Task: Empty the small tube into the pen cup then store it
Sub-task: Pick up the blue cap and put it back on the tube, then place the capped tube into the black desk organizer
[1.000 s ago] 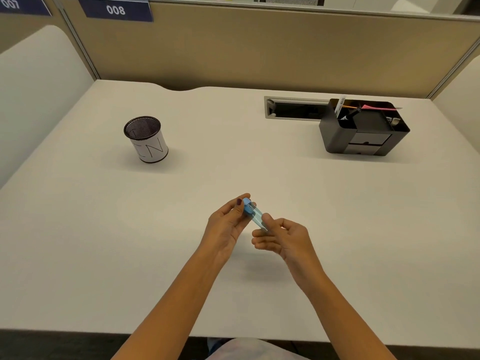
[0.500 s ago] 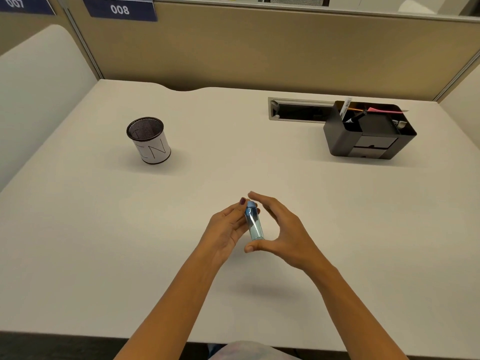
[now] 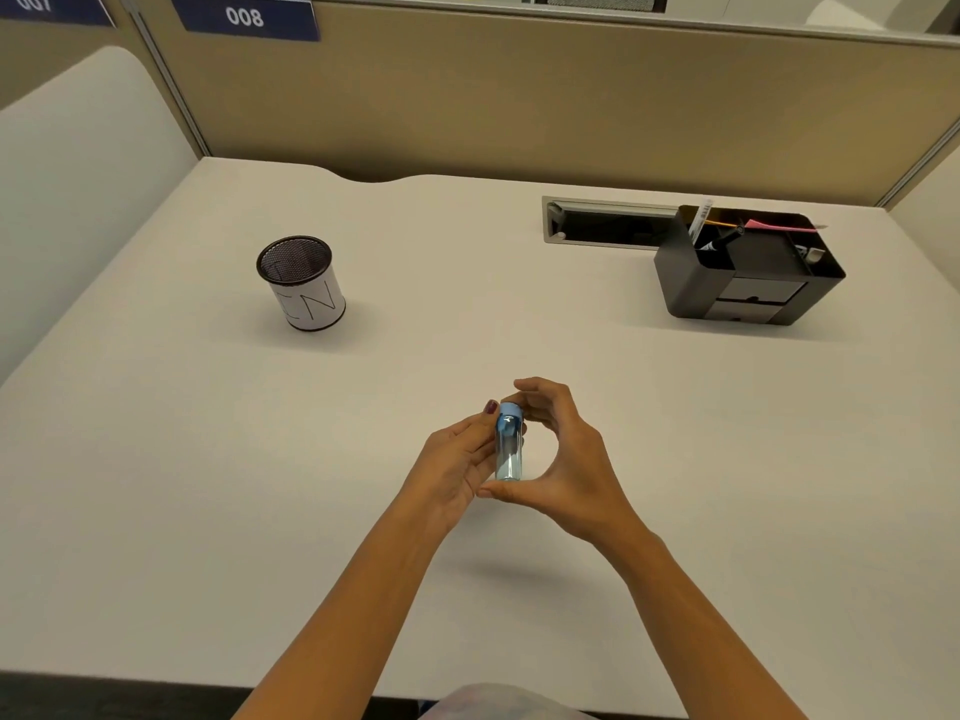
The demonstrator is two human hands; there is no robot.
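A small clear tube (image 3: 508,454) with a blue cap stands upright between my two hands above the middle of the desk. My left hand (image 3: 457,470) grips its body from the left. My right hand (image 3: 566,459) curls around it, with fingertips on the blue cap and the thumb under the tube's base. The pen cup (image 3: 303,283), black mesh with a white label, stands at the far left of the desk, well away from both hands. What the tube holds cannot be made out.
A black desk organizer (image 3: 748,272) with pens and a pink slip stands at the far right. Beside it a cable slot (image 3: 602,226) is set into the white desk (image 3: 208,485). A tan partition closes off the back.
The tube has swung from tilted to upright. My right hand moved from the tube's lower end to arch over it, fingertips now on the cap.
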